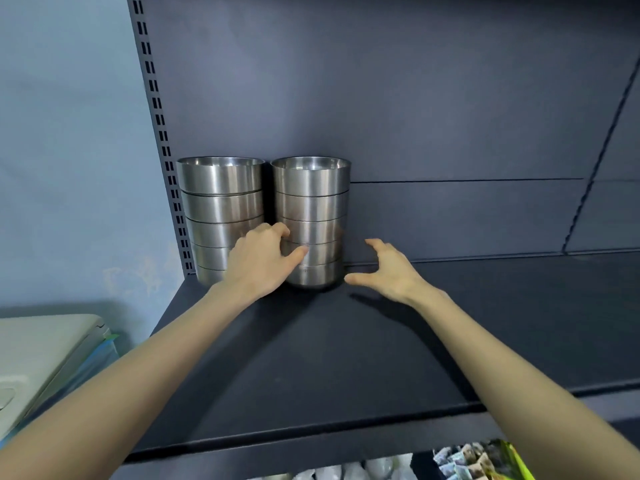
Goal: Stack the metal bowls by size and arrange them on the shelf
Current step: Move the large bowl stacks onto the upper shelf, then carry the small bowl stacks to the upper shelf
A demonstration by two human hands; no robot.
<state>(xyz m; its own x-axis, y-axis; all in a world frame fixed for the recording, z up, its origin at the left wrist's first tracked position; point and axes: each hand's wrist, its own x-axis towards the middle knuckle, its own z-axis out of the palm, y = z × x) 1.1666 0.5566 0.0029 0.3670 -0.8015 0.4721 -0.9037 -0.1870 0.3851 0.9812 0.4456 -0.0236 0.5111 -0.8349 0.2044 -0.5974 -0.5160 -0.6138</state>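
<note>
Standing beside right stack (311,206): left stack (221,199)

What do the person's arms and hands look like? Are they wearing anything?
Nothing worn shows. The left forearm and right forearm are bare, with no sleeves in view. The left hand and right hand have no gloves, and no rings, watch or bracelet show.

Pale blue wall (69,150) lies left of the slotted grey upright (156,109); dark back panels (381,98) spread to its right.
</note>
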